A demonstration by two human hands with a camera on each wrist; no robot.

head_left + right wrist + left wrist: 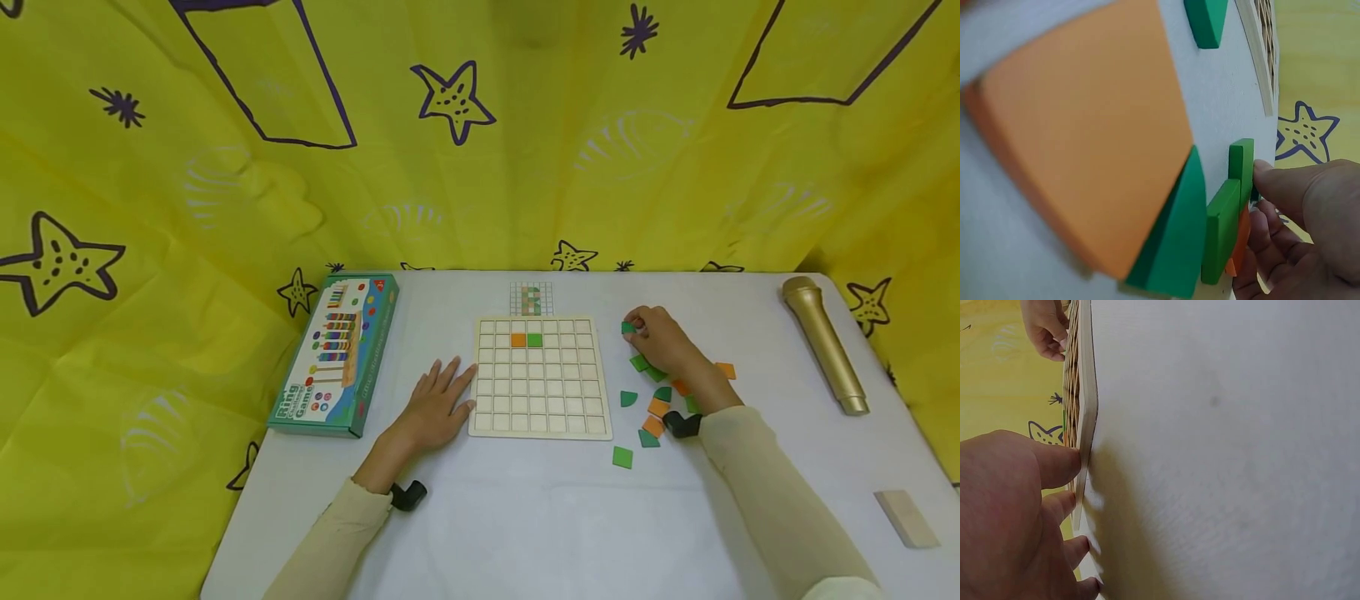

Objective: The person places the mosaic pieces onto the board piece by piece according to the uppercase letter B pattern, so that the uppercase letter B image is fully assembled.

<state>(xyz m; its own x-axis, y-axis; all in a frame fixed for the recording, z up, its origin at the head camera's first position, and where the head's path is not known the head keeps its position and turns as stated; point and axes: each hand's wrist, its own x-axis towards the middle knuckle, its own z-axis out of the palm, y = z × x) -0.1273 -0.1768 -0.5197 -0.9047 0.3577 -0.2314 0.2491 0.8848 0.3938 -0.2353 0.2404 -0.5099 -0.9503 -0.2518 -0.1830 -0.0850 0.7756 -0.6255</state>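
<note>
A pale wooden grid board (540, 392) lies mid-table, with an orange square (518, 340) and a light green square (535, 340) side by side in its second row. My left hand (435, 408) rests at the board's left edge, fingers spread; in the left wrist view the thumb and a finger of my left hand (1016, 506) touch the rim. Right of the board, my right hand (663, 340) pinches a dark green piece (627, 327) between thumb and fingers. In the right wrist view my right hand (1316, 212) mostly hides that piece, beyond light green pieces (1221, 231).
Loose green and orange pieces (658, 407) lie below my right hand. A small patterned card (531, 298) sits behind the board. The game box (333, 358) is at the left; a gold microphone (825, 343) and a wooden block (906, 518) are at the right.
</note>
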